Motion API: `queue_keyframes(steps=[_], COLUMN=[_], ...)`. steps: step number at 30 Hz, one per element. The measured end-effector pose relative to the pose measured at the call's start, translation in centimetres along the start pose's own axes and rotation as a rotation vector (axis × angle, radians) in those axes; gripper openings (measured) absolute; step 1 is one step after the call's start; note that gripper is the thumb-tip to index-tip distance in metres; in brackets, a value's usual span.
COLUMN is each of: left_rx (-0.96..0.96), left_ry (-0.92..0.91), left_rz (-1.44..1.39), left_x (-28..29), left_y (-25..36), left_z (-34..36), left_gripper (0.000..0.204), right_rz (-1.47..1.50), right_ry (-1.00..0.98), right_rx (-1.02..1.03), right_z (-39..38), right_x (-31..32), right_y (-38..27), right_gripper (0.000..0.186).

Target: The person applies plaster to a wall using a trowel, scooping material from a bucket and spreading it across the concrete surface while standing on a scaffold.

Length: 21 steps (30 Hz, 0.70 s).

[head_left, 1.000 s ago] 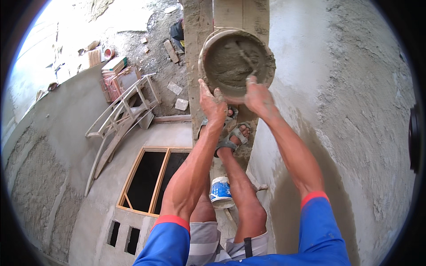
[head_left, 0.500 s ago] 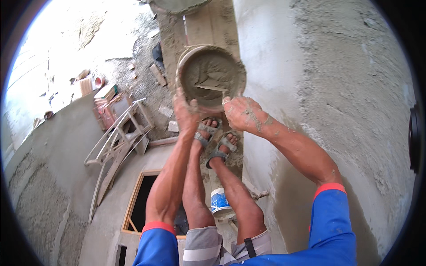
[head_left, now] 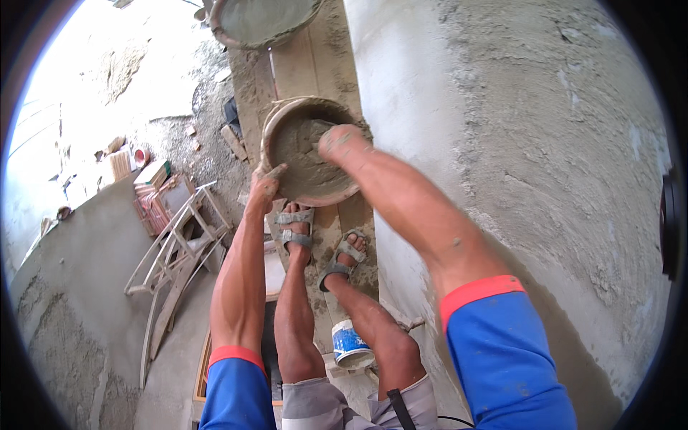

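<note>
A round basin [head_left: 274, 129] of wet grey mortar [head_left: 297, 154] rests on the planks beyond my feet. My left hand [head_left: 266, 183] grips its near left rim, thumb over the edge and fingers outside. Closed in a fist, my right hand [head_left: 342, 143] is over the basin's right side. It holds a trowel [head_left: 322, 130], whose blade is down in the mortar and mostly hidden by the hand and the mix. Mortar is smeared on both hands.
Wooden planks [head_left: 308, 61] run under my sandalled feet, along a plastered wall [head_left: 408, 107] on the right. Another mortar basin [head_left: 228, 36] stands farther off. A blue-and-white bucket [head_left: 350, 344] hangs or stands by my right leg. Down left are a wooden frame [head_left: 168, 251] and stacked tiles [head_left: 152, 211].
My right hand has pushed the trowel from the near rim into the mortar. My left hand has closed on the rim. The view has shifted, so the basin appears lower and more to the left.
</note>
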State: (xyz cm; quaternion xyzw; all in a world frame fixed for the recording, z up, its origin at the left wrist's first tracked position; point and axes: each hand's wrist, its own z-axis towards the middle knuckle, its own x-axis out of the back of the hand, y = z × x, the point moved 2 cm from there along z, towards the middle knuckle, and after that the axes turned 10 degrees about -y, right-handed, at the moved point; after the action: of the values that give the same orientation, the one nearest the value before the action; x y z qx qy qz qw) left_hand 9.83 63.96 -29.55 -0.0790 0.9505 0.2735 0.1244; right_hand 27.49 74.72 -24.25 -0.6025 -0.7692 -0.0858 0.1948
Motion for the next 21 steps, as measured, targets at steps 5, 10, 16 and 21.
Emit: queue_keyframes(steps=[5, 10, 16, 21], left_rx=[-0.196, -0.145, -0.123, 0.054], left_ry=[-0.020, -0.014, -0.128, -0.187], left_rz=[-0.022, -0.046, 0.001, -0.058], left_x=[2.1, 2.7, 3.8, 2.3], left_y=[-2.3, -2.2, -1.6, -0.2], left_z=[0.8, 0.4, -0.1, -0.5], left_gripper=[0.032, 0.034, 0.050, 0.052], right_rz=[-0.131, 0.747, 1.807, 2.113], right_ry=[-0.557, -0.833, -0.611, -0.374], right_rx=[0.027, 0.023, 0.224, 0.416], right_z=[-1.7, -1.7, -2.2, -2.6], right_x=[3.7, -3.3, -11.2, -13.2], right_y=[1.0, 4.2, -1.3, -4.1], right_gripper=[0.017, 0.022, 0.042, 0.050])
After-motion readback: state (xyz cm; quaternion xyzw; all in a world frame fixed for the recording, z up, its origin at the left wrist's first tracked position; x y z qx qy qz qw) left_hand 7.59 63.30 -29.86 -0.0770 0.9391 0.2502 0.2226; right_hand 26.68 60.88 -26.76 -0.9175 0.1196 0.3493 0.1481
